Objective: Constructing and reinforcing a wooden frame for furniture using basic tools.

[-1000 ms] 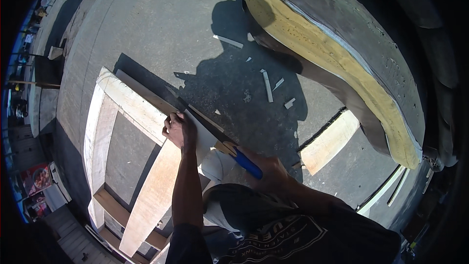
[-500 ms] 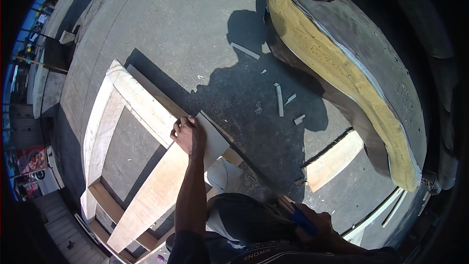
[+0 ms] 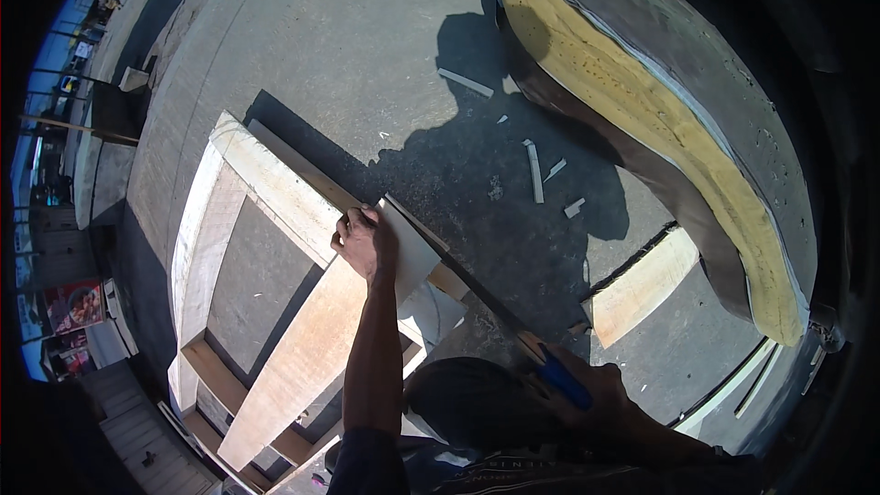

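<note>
My left hand [image 3: 365, 243] grips the upper end of a pale board [image 3: 408, 252] at the corner of a wooden frame [image 3: 261, 165], its fingers curled over the wood. A long tapered plank [image 3: 289, 376] runs from under that hand toward the lower left. In my right hand [image 3: 582, 390], low on the right, is a handsaw with a blue handle [image 3: 561, 376]; its dark blade [image 3: 486, 298] slants up-left to the board's right edge. My knee in dark cloth lies below the board.
A long padded piece with yellow foam [image 3: 642, 92] lies at the upper right. Several wood offcuts [image 3: 533, 170] are scattered on the concrete ground [image 3: 321, 27], with a curved board [image 3: 642, 284] and thin strips [image 3: 756, 376] at the right. Wooden pieces [image 3: 105, 174] and a red sign stand at the far left.
The saw and my right hand moved down-right from the board between the oldest and middle frames, exposing more blade, and are slightly higher now. The view has shifted slightly.
</note>
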A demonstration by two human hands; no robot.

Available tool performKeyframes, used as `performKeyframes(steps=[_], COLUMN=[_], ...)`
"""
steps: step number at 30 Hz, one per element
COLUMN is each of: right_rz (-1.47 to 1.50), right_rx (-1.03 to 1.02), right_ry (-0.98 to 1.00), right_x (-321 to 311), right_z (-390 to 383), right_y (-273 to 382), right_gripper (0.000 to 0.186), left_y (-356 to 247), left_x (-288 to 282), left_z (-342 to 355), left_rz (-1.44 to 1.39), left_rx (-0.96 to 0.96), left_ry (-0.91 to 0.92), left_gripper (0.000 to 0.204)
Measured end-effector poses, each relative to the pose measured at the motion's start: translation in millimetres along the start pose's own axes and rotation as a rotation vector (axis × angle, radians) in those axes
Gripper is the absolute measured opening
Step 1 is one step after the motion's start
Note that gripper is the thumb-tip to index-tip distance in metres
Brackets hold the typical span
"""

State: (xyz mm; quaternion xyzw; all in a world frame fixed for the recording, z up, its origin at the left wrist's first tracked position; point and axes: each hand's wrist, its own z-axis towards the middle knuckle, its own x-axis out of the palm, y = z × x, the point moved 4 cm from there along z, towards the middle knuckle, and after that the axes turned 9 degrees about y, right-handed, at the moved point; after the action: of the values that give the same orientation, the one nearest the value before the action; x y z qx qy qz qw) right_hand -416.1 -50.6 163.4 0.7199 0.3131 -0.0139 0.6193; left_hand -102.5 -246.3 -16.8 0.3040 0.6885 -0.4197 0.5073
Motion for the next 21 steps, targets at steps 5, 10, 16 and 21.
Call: performKeyframes(steps=[5,10,16,21], right_rz=[0.023,0.005,0.023,0.036], right_rx=[0.111,-0.018,0.07,-0.106], right_ry=[0.143,0.052,0.152,-0.029], right_x=[43.0,-22.1,42.5,-20.2], right_z=[112.2,-43.1,119.6,-31.0], right_y=[-46.3,-7.6,-47.1,-11.9], right_gripper=[0.069,0.064,0.072,0.064], left_y=[-13.7,-9.1,-1.9,14.1], left_x=[20.9,-2.1,33.8,10.2], left_z=[4.4,0.4,9.6,4.5], left_rz=[-0.006,0.057,0.044,0.101], left_rx=[0.072,0.061,0.174,0.114], left_ry=[-0.041,-0.082,-0.047,-0.117], left_gripper=[0.032,0.034,0.024,0.034])
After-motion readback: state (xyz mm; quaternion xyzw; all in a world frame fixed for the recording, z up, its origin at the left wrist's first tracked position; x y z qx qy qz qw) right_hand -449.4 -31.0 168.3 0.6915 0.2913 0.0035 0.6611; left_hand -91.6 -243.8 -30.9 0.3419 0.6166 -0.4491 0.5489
